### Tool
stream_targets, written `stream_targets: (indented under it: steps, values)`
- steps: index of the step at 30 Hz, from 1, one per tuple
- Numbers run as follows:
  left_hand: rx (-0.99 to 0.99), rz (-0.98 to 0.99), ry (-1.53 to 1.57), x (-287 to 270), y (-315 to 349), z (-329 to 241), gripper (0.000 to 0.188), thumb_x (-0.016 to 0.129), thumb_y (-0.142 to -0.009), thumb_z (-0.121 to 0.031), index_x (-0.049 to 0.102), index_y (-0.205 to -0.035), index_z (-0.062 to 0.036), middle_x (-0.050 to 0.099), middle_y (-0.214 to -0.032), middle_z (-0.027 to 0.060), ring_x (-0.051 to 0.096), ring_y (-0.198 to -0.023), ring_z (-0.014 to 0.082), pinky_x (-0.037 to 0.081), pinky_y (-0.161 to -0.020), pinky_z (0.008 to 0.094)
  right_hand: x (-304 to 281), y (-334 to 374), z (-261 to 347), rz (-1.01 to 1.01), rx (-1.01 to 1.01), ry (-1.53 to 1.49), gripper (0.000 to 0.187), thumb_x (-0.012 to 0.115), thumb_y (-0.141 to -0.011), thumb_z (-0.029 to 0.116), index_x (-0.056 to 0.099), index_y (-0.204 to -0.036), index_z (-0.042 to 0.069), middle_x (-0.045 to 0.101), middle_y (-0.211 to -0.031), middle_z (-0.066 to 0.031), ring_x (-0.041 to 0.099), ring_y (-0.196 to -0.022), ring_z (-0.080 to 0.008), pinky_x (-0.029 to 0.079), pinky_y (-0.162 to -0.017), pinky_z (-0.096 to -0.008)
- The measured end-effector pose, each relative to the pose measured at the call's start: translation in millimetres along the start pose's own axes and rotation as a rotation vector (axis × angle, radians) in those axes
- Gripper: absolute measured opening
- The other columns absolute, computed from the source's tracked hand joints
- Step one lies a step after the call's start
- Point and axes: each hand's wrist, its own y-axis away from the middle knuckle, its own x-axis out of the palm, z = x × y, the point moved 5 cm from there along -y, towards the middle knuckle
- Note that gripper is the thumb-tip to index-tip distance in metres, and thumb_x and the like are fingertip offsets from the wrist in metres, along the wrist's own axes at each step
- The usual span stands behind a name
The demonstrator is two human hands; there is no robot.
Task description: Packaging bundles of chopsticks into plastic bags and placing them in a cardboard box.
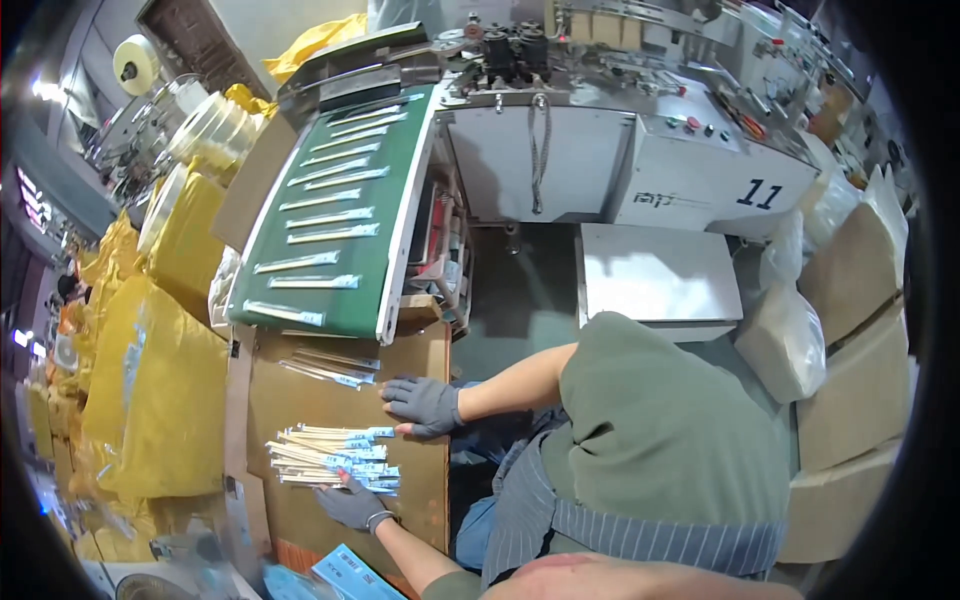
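A pile of slim wooden sticks in wrappers with blue-and-white ends, which look like wrapped chopsticks (325,457), lies on the brown tabletop (420,490). My left hand (352,503), in a grey glove with bare fingertips, grips the pile's near edge. Its thumb rests over the sticks, and the other fingers are partly hidden. Beyond the pile, my right hand (422,404) wears a matching glove. Its fingers are spread above the table's right side, with nothing held. Close to those fingertips lies a smaller group of wrapped chopsticks (330,368), just below the belt's end.
A green conveyor belt (340,255) carries several spaced wrapped sticks at the far left. Yellow sacks (155,390) crowd the left side. A blue packet (355,572) lies at the table's near edge. White machine cabinets (540,160) stand behind, with cardboard boxes (850,410) at right.
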Motion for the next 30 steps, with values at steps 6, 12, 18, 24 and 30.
stream_targets:
  steps: [6,12,18,24,30]
  values:
    - [0.005,-0.002,0.014,2,0,5,0.066,0.037,-0.095,-0.052,0.051,-0.123,0.007,0.048,-0.132,0.0237,0.045,-0.122,0.0381,0.034,-0.103,0.0467,2,2,1,-0.036,-0.028,0.016,0.042,0.054,-0.085,0.036,0.055,-0.103,-0.002,0.05,-0.117,-0.0241,0.046,-0.116,-0.0404,0.035,-0.102,-0.048]
    - [0.031,0.004,-0.001,1,1,9,0.065,0.038,-0.096,-0.049,0.05,-0.123,0.0081,0.049,-0.13,0.0266,0.046,-0.121,0.0397,0.034,-0.103,0.0472,6,2,1,0.001,-0.004,0.008,0.043,0.054,-0.085,0.037,0.055,-0.104,-0.002,0.05,-0.119,-0.0249,0.045,-0.117,-0.041,0.034,-0.102,-0.0482]
    - [0.008,-0.03,0.002,3,1,8,0.067,0.04,-0.095,-0.049,0.048,-0.126,0.0094,0.048,-0.13,0.0276,0.045,-0.121,0.0402,0.034,-0.103,0.0472,1,1,2,0.013,-0.019,0.053,0.045,0.054,-0.086,0.036,0.055,-0.108,-0.003,0.051,-0.118,-0.0248,0.046,-0.118,-0.0398,0.036,-0.102,-0.0464]
    - [-0.081,-0.002,-0.046,7,4,15,0.069,0.039,-0.095,-0.053,0.048,-0.127,0.008,0.047,-0.133,0.0265,0.044,-0.123,0.0394,0.033,-0.104,0.0474,3,1,2,0.008,-0.014,0.041,0.045,0.055,-0.085,0.037,0.055,-0.107,-0.002,0.051,-0.119,-0.0251,0.046,-0.118,-0.04,0.035,-0.102,-0.0467]
    - [-0.049,-0.032,-0.011,8,4,16,0.069,0.038,-0.095,-0.053,0.048,-0.127,0.0069,0.047,-0.132,0.0268,0.044,-0.123,0.0398,0.033,-0.104,0.0477,3,1,2,-0.005,-0.01,0.051,0.046,0.056,-0.083,0.038,0.054,-0.106,-0.002,0.051,-0.118,-0.0252,0.047,-0.116,-0.0405,0.035,-0.102,-0.0475]
